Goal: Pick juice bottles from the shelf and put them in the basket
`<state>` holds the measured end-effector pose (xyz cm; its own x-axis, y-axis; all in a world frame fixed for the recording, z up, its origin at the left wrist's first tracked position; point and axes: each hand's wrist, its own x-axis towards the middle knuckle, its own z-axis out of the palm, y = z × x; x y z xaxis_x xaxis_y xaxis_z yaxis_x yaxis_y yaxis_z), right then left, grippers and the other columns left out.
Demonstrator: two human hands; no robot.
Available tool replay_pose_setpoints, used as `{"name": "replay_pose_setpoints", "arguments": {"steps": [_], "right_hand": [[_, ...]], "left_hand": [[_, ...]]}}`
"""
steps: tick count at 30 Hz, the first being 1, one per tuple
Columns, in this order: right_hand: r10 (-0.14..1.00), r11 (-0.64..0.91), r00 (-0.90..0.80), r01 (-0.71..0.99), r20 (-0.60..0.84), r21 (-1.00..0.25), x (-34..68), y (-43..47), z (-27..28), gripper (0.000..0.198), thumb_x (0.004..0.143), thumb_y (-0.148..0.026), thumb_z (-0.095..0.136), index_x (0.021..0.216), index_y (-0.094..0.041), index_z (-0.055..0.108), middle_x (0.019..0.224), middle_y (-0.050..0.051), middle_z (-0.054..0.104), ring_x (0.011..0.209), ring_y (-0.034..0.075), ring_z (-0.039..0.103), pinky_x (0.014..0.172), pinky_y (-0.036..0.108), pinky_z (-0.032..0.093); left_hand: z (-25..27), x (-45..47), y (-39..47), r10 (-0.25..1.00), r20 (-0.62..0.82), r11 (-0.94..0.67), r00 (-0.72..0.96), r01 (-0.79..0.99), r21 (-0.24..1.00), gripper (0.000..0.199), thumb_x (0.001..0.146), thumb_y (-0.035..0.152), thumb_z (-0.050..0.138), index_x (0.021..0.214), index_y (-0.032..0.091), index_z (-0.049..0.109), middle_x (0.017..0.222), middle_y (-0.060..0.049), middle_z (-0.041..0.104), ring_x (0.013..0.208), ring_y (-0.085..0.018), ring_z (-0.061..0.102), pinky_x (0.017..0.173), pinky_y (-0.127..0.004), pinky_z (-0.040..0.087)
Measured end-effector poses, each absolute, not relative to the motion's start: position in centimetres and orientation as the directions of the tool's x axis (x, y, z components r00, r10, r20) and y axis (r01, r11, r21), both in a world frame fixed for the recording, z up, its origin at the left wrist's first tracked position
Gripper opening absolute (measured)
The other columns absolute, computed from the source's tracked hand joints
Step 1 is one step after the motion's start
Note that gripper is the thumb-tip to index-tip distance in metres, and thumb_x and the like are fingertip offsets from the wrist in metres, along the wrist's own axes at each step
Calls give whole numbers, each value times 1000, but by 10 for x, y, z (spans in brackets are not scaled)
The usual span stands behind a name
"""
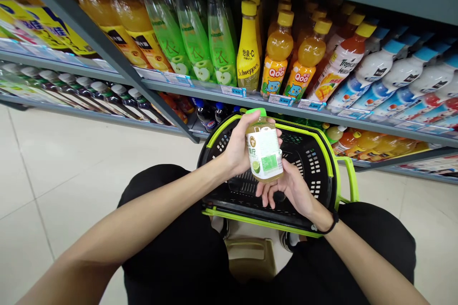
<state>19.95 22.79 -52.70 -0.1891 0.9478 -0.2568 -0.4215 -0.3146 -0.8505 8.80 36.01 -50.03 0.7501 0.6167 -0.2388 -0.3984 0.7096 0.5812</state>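
Note:
My left hand (240, 145) is wrapped around a juice bottle (265, 155) with a green cap, a white label and a lime picture on it. The bottle is tilted, and its label faces me. At the bottle's lower right is my right hand (291, 188), fingers loosely curled and apart below the base. Its thumb is at the bottle's edge; whether it presses on it I cannot tell. Under both hands stands a black shopping basket (315, 207) with lime-green trim, and a lime-green handle sticks out at its right.
A grey shelf edge (229, 89) with price tags runs behind the basket, lined with green-capped bottles (195, 38), a yellow Schweppes bottle (248, 50), Qoo bottles (275, 57) and blue-capped bottles (379, 71). Between my feet is a beige stool-like object (250, 257). My knees flank the basket.

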Motion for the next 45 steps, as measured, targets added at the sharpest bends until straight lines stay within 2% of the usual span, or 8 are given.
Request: {"name": "replay_pose_setpoints", "arguments": {"steps": [11,17,26,31,45], "right_hand": [[968,-248,-142,-380,-208,-891,197,225,-529,72,99,-74,45,89,-9,72,80,15,74,57,18,67,47,26,51],[972,-235,-121,-378,-203,-896,196,225,-529,72,99,-75,46,88,-9,73,77,14,74,55,18,66,47,26,51],[976,-215,-74,-430,-203,-877,194,225,-527,67,96,-75,54,93,-10,72,78,14,75,55,17,67,46,25,52],[976,-218,-72,-414,-207,-884,192,224,-526,66,94,-76,54,94,-12,70,78,13,74,55,18,66,45,26,52],[981,-192,-61,-444,-184,-875,194,221,-525,62,99,-72,50,103,-13,67,78,13,76,55,18,67,46,25,50]], "left_hand": [[-500,87,359,568,-235,753,789,-383,536,47,73,59,82,91,17,70,81,-5,73,67,-17,69,67,-28,58],[-499,86,358,583,-226,729,780,-380,569,48,74,61,81,92,18,69,81,-4,72,67,-17,69,68,-29,57],[-498,87,358,588,-184,717,788,-401,570,42,75,53,82,92,17,70,87,-5,73,73,-17,69,72,-28,57],[-498,88,359,612,-188,684,768,-395,614,44,77,57,80,92,16,70,91,-5,72,77,-16,68,74,-28,56],[-501,91,362,625,-221,688,748,-395,609,42,76,54,81,88,15,70,85,-4,68,77,-16,65,71,-26,53]]}}
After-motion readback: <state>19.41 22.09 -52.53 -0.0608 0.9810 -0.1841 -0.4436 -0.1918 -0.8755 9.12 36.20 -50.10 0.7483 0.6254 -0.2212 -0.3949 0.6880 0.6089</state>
